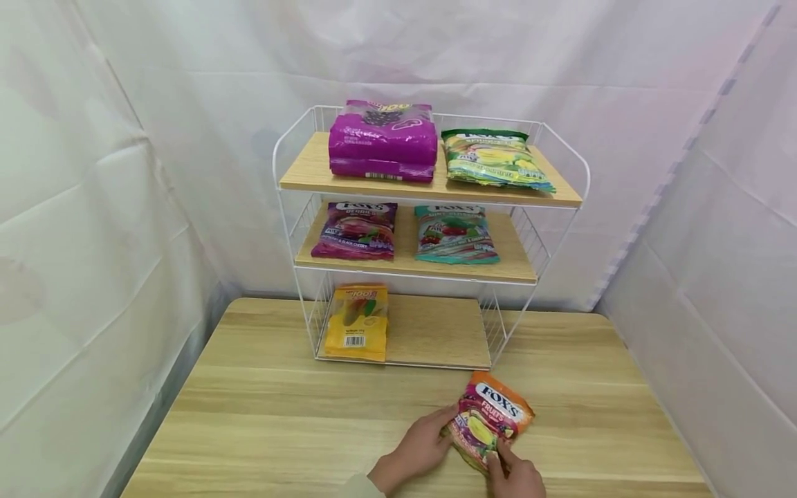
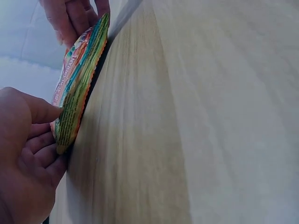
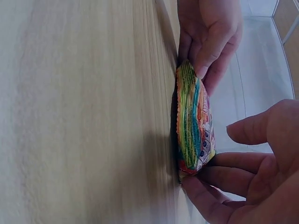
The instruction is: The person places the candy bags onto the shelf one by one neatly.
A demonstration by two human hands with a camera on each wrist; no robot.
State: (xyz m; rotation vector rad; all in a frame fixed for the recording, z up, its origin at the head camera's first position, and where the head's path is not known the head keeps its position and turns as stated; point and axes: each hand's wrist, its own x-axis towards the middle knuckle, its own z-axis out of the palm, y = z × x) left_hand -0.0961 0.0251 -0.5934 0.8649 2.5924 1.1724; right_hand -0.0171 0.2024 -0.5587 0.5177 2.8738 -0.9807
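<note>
A Fox's fruits candy bag [image 1: 488, 422], orange and purple, lies tilted on the wooden table in front of the rack. My left hand [image 1: 423, 443] pinches its left edge; in the left wrist view the thumb of the left hand [image 2: 23, 140] presses the top while the fingers sit beneath. At the lower right corner is my right hand [image 1: 519, 477]. The right wrist view shows fingers of the right hand [image 3: 252, 172] touching the bag's edge [image 3: 191, 126], its thumb raised off the bag.
Behind the bag stands a three-tier white wire rack [image 1: 386, 272] with wooden shelves. A purple bag [image 1: 382, 142] and a green-yellow bag [image 1: 495, 159] are on top, berries [image 1: 356, 232] and teal [image 1: 456, 235] bags in the middle, a yellow mango bag [image 1: 357, 321] at bottom left. White sheets [image 1: 716, 277] surround the table.
</note>
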